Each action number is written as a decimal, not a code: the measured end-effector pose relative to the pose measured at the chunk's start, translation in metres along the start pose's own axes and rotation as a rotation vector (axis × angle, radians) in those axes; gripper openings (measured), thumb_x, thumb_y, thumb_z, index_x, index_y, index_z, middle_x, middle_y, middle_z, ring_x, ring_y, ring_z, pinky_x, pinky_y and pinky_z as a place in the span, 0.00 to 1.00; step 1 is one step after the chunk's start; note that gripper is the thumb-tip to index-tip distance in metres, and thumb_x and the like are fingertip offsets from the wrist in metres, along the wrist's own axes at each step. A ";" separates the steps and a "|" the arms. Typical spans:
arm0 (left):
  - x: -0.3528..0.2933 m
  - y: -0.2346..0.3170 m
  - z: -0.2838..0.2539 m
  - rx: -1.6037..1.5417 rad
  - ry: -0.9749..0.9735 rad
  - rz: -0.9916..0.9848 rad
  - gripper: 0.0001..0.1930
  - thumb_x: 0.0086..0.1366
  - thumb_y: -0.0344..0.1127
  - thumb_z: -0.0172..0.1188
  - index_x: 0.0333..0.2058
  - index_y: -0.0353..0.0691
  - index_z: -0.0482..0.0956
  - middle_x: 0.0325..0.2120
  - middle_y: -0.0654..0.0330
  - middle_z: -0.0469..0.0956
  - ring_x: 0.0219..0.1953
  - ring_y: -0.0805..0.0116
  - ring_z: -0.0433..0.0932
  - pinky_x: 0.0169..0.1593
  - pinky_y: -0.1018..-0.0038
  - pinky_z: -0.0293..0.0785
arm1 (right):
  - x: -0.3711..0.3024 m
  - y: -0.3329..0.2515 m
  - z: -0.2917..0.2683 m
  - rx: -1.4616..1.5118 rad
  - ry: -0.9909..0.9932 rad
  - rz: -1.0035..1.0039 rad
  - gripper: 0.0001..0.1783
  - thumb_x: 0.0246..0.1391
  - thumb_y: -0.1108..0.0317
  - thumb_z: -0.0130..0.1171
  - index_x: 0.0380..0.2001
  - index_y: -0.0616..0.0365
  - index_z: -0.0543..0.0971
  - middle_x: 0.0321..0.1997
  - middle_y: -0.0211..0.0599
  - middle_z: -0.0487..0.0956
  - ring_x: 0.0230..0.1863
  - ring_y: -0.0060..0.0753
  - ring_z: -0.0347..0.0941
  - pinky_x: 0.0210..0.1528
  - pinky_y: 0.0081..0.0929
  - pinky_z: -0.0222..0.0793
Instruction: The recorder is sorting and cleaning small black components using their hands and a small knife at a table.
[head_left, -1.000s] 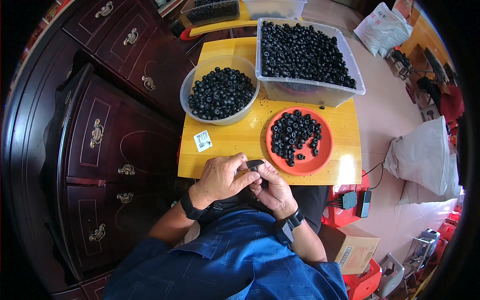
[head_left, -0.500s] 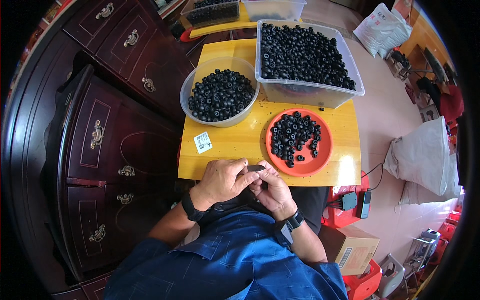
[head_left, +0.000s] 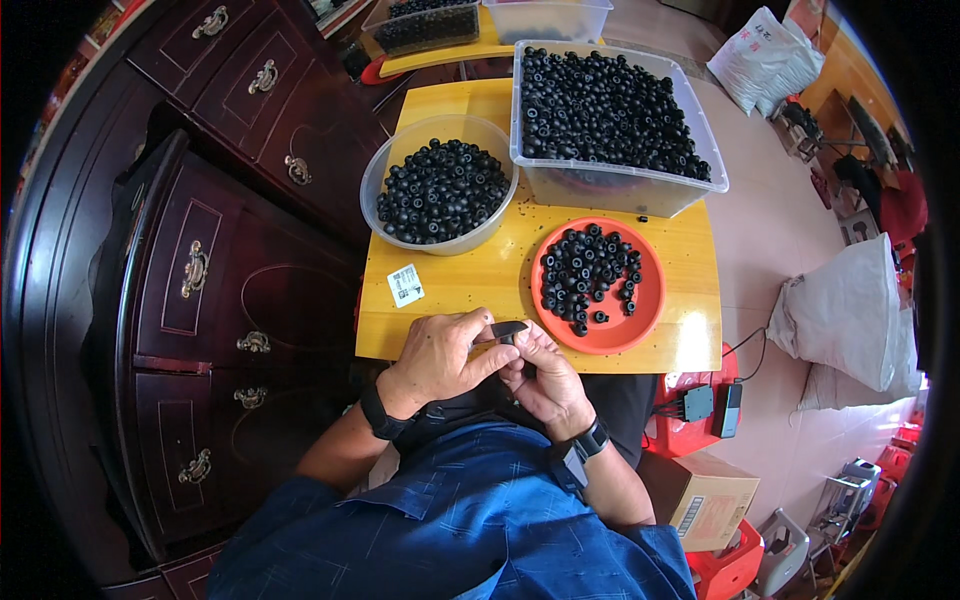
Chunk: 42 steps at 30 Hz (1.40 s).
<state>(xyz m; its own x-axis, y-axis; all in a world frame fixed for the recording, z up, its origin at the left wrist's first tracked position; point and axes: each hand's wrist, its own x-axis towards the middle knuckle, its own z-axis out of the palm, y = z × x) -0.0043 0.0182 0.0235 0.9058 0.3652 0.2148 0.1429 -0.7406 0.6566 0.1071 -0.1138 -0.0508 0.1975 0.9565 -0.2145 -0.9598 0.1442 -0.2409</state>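
Observation:
Both hands meet at the near edge of the yellow table. My left hand (head_left: 435,360) is closed on a small dark curved blade (head_left: 508,327), which points towards the right hand. My right hand (head_left: 545,375) is pinched just beside it; its fingertips hide most of what they hold, perhaps a small black piece under the blade. Just beyond the right hand, an orange plate (head_left: 632,325) bears several small black ring-shaped parts (head_left: 585,265).
A round clear tub (head_left: 375,215) and a large rectangular clear bin (head_left: 620,180), both full of black parts, stand farther back. A white label (head_left: 405,285) lies at the left. Dark wooden drawers (head_left: 200,270) border the left side; white sacks (head_left: 840,310) and a cardboard box (head_left: 705,500) are at the right.
The blade has tilted and shifted slightly up and left between my fingers, so more of it shows. My left thumb and fingers have moved a little; the containers stay put.

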 end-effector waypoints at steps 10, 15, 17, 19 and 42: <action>0.004 0.002 0.003 -0.030 -0.021 -0.021 0.20 0.66 0.49 0.63 0.25 0.37 0.73 0.17 0.52 0.76 0.22 0.53 0.79 0.26 0.64 0.71 | 0.000 -0.005 0.003 -0.003 -0.016 -0.025 0.06 0.64 0.66 0.59 0.33 0.53 0.75 0.28 0.22 0.74 0.27 0.15 0.68 0.31 0.16 0.66; 0.006 0.002 0.002 -0.034 -0.083 -0.043 0.21 0.68 0.49 0.60 0.25 0.36 0.75 0.18 0.52 0.76 0.22 0.51 0.78 0.26 0.64 0.70 | 0.000 -0.006 0.001 0.024 0.004 -0.027 0.05 0.63 0.68 0.59 0.33 0.55 0.74 0.27 0.25 0.74 0.28 0.17 0.70 0.31 0.17 0.67; 0.006 0.002 0.002 -0.048 -0.109 -0.056 0.20 0.68 0.49 0.60 0.25 0.36 0.75 0.18 0.51 0.76 0.22 0.50 0.78 0.26 0.64 0.70 | 0.000 -0.007 0.003 0.051 0.018 -0.031 0.05 0.61 0.71 0.59 0.34 0.56 0.74 0.27 0.28 0.75 0.28 0.19 0.71 0.31 0.19 0.68; 0.007 0.003 0.004 -0.044 -0.102 -0.073 0.20 0.68 0.48 0.60 0.25 0.36 0.76 0.18 0.51 0.77 0.22 0.50 0.78 0.27 0.63 0.71 | 0.000 -0.008 0.003 0.018 0.040 -0.047 0.05 0.62 0.70 0.59 0.33 0.55 0.73 0.27 0.26 0.74 0.28 0.18 0.71 0.31 0.18 0.67; 0.004 -0.003 -0.001 -0.689 -0.085 -0.295 0.09 0.67 0.34 0.65 0.40 0.35 0.80 0.24 0.72 0.74 0.27 0.85 0.68 0.33 0.84 0.68 | 0.000 -0.004 0.002 0.044 -0.023 0.071 0.05 0.64 0.65 0.60 0.35 0.52 0.75 0.32 0.22 0.73 0.28 0.15 0.66 0.30 0.15 0.63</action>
<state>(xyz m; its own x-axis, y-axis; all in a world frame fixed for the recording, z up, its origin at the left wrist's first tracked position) -0.0015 0.0225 0.0234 0.9004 0.4280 -0.0787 0.1281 -0.0877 0.9879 0.1102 -0.1139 -0.0475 0.1241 0.9703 -0.2077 -0.9793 0.0860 -0.1834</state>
